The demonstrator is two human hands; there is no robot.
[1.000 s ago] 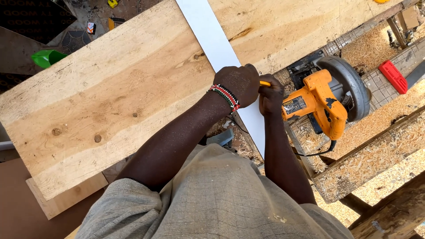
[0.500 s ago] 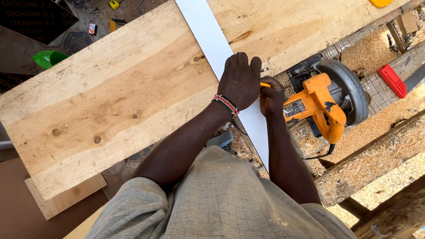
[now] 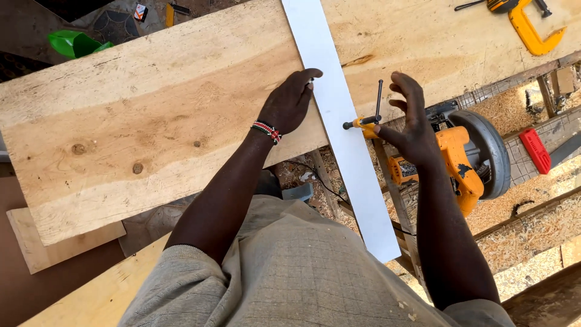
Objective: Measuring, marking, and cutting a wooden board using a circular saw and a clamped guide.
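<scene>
Spread and loose, the right hand's grip [image 3: 411, 118] is hovering at the yellow clamp [image 3: 366, 121] near the frame's centre, grasping nothing, while the left hand [image 3: 290, 103] is pressing its fingertips flat on the white straightedge [image 3: 339, 139] lying across the wide plank [image 3: 151, 133]. By the look of it, the guide is being fixed: the clamp is sitting at the plank's edge, and no cut is showing yet. An orange circular saw [image 3: 466, 157] is resting at centre right, untouched.

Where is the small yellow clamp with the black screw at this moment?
In the head view, the small yellow clamp sits right of centre, against the white strip's right edge, by the right hand.
</scene>
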